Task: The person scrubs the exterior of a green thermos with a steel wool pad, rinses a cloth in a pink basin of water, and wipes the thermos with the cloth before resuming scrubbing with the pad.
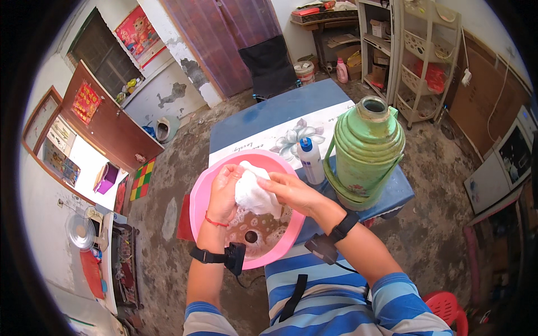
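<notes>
A white cloth (pixel 257 193) is held up between my two hands, above a pink plastic basin (pixel 196 210). My left hand (pixel 224 191) grips the cloth's left edge, and my right hand (pixel 290 189) pinches its upper right side. Brownish soapy water (pixel 262 235) with foam lies in the basin, and a small dark round thing (pixel 251 236) shows in it. To the right of the basin stands a white plastic bottle (pixel 311 164) with a blue cap. Beyond it is a green thermos flask (pixel 366 155), upright, its top uncovered.
The basin, bottle and flask are on a table with a blue cover (pixel 235 126) and a white floral strip. A black chair (pixel 269 67) stands behind the table. A plastic shelf rack (pixel 424 80) is at the back right, and a red plastic stool (pixel 443 306) at the lower right.
</notes>
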Demonstrator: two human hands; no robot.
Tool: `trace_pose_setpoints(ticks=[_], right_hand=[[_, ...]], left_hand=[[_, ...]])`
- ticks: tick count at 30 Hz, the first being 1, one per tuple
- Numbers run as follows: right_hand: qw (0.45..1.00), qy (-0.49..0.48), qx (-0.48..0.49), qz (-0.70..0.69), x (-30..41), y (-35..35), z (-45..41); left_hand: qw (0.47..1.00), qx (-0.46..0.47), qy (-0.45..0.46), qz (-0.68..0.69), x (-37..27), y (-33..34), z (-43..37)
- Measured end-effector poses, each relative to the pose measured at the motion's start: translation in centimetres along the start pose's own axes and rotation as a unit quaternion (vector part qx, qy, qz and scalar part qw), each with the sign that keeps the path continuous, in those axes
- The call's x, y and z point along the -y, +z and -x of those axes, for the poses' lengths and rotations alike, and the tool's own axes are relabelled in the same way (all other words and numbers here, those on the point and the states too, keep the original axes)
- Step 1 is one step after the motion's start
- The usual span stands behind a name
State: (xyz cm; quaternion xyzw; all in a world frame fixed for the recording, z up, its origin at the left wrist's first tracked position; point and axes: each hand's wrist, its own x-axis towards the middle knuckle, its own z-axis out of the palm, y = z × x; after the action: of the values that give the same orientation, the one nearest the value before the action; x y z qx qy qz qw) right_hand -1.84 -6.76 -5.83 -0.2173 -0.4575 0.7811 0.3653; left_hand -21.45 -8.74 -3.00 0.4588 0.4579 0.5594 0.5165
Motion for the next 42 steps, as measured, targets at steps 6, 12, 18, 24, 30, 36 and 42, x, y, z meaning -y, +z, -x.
trace_pose_setpoints(ticks=[6,12,18,24,30,36,42], right_hand=[[0.999,0.005,0.012,-0.041,0.0,-0.5,1.6],[0.944,-0.223,-0.222,0.102,2.5,-1.8,9.6],[0.683,-0.397,-0.526,0.315,10.7,-6.8,14.9],[0.596,-0.315,-0.442,0.591,7.8,-8.6,12.7],[0.591,-0.293,-0.431,0.616,8.8,-9.7,12.8],[0.704,-0.282,-0.354,0.547,12.4,-12.9,10.9],[0.691,-0.304,-0.377,0.537,11.8,-12.6,10.1]], left_hand=[[0.996,0.017,-0.061,0.062,0.9,0.1,-1.0],[0.986,0.031,-0.13,-0.101,0.0,1.5,-0.9],[0.962,0.1,0.074,-0.245,0.3,8.0,-3.7],[0.878,0.131,0.271,-0.373,1.5,18.1,-6.4],[0.9,0.213,0.229,-0.304,1.5,21.3,-7.5],[0.906,0.223,0.214,-0.29,1.3,21.9,-7.2],[0.91,0.211,0.212,-0.286,1.5,21.9,-7.2]])
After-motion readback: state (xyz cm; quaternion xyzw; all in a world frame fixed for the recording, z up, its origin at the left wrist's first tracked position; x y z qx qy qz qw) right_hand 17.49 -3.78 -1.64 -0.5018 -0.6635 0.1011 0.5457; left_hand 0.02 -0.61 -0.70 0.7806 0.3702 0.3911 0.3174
